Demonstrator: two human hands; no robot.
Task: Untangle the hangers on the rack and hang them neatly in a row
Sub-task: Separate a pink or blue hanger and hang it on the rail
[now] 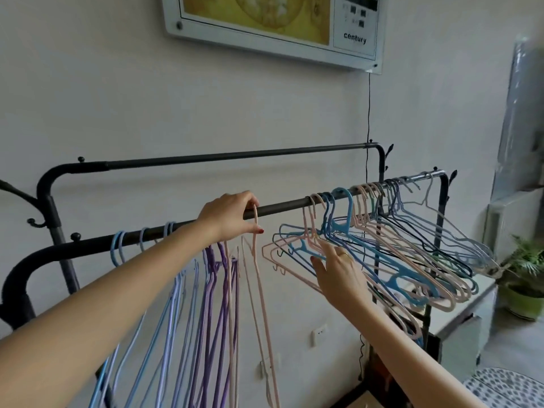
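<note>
A black rack rail runs from lower left up to the right. My left hand pinches the hook of a pink hanger at the rail's middle. To its left hang blue, lilac and purple hangers in a row. On the right a tangled bunch of pink, blue and dark hangers hangs askew. My right hand reaches into the bunch's left edge with straight fingers that touch a pink and a blue hanger.
A second black rail runs higher behind, close to the white wall. A framed picture hangs above with a cord down to the rack. At the right stand a white cabinet and a potted plant.
</note>
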